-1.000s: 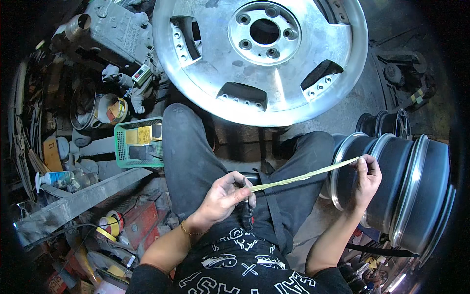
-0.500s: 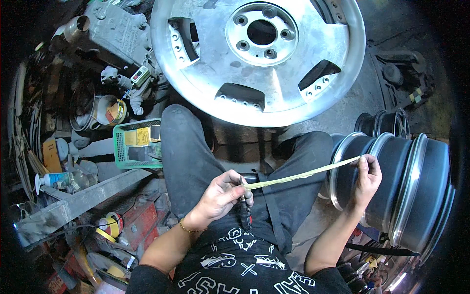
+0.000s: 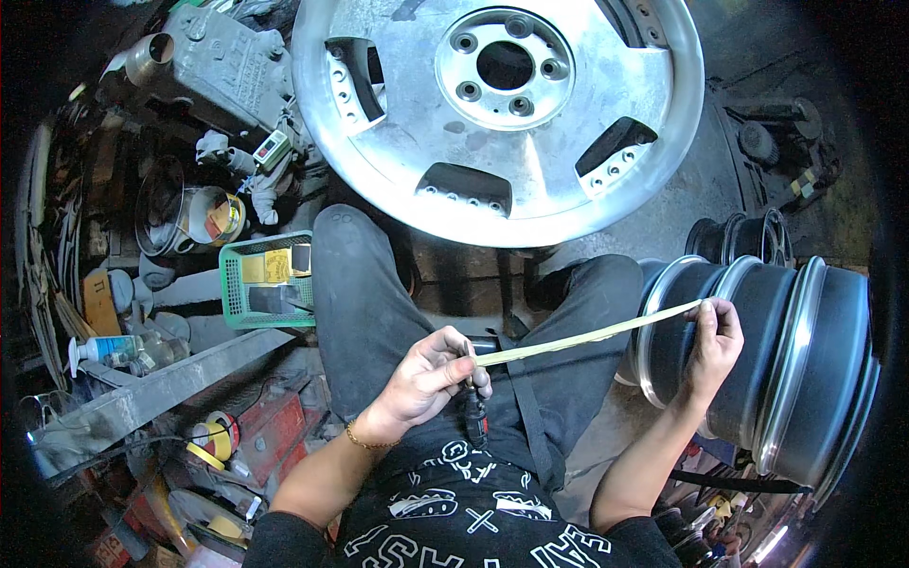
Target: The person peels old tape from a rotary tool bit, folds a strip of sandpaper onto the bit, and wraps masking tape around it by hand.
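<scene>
My left hand [image 3: 440,379] is closed at my lap on the upper end of a black and red hand tool [image 3: 476,417], its thumb and fingers at one end of a long, pale yellow strip [image 3: 587,337]. The strip runs up to the right, taut and slightly twisted, to my right hand [image 3: 712,336], which pinches its other end between thumb and finger. Beyond my knees a large silver five-bolt wheel [image 3: 530,156] lies face up.
Stacked dark wheels with silver lips [image 3: 810,341] are at my right. At my left are a green basket [image 3: 227,279] with yellow and dark pads, a metal beam [image 3: 161,398], tape rolls [image 3: 213,435], a spray bottle [image 3: 99,348], cans [image 3: 208,216] and a grey machine [image 3: 213,71].
My hands have moved a little farther apart, the right one slightly to the right and the left slightly up and left. The strip stays stretched between them.
</scene>
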Demonstrator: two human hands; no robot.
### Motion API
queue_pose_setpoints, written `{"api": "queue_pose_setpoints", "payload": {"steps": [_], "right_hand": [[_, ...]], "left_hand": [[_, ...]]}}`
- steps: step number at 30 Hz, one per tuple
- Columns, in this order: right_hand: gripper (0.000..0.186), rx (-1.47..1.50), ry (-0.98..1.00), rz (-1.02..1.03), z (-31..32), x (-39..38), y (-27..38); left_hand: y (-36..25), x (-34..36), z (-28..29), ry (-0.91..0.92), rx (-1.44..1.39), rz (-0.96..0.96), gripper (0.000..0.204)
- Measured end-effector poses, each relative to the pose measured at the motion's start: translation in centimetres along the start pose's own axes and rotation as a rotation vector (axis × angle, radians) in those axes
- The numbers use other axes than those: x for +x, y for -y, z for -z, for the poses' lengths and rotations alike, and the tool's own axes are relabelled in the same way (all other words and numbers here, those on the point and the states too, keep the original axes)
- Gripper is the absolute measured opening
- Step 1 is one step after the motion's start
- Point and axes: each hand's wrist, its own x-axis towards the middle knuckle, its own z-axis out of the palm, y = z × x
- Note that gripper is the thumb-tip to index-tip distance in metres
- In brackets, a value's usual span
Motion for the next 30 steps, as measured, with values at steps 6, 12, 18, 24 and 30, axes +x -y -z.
{"api": "queue_pose_setpoints", "payload": {"steps": [6, 12, 18, 24, 30], "right_hand": [[0.016, -0.032, -0.034, -0.011, 0.7, 0.3, -0.4], [0.015, -0.033, -0.032, 0.012, 0.9, 0.4, -0.5], [0.017, -0.011, -0.079, 0.037, 1.2, 0.4, -0.7], [0.017, 0.009, -0.088, 0.027, 1.9, 0.7, -0.9], [0.015, -0.016, -0.058, 0.002, 1.7, 0.6, -0.8]], "left_hand": [[0.1, -0.1, -0.1, -0.037, -0.04, 0.018, 0.013], [-0.1, 0.1, -0.9, 0.011, -0.002, -0.002, 0.013], [0.6, 0.0, 0.0, 0.006, -0.007, -0.049, 0.013], [0.1, -0.6, 0.1, -0.05, -0.05, 0.002, 0.017], [-0.8, -0.8, -0.7, -0.063, -0.096, 0.033, 0.021]]}}
